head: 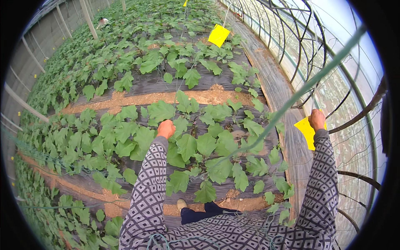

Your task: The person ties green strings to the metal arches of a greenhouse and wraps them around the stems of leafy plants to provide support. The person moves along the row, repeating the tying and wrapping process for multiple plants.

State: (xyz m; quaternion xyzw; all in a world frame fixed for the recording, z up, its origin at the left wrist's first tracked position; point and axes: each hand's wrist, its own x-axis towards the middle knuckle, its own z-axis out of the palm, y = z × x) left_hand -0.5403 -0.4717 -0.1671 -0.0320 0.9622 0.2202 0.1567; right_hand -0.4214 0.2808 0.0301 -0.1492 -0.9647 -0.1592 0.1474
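Observation:
Over a row of broad-leaved green plants (187, 147), my left hand (166, 128) is closed at a thin green twine (177, 87) that runs up from the leaves. My right hand (317, 119) is raised at the right, closed in front of a yellow sticky trap card (304, 129) near the greenhouse's side. Whether its fingers grip the card or its pale string cannot be told. A blurred green cord (297, 93) slants across the view close to the camera, between my hands and up to the right.
Curved metal greenhouse ribs (339, 123) and wires line the right side. Black plastic mulch (150, 84) and bare soil strips (140, 99) lie between plant rows. Another yellow card (219, 35) hangs ahead. Pale posts (88, 19) stand left. A person (103, 22) is among far plants.

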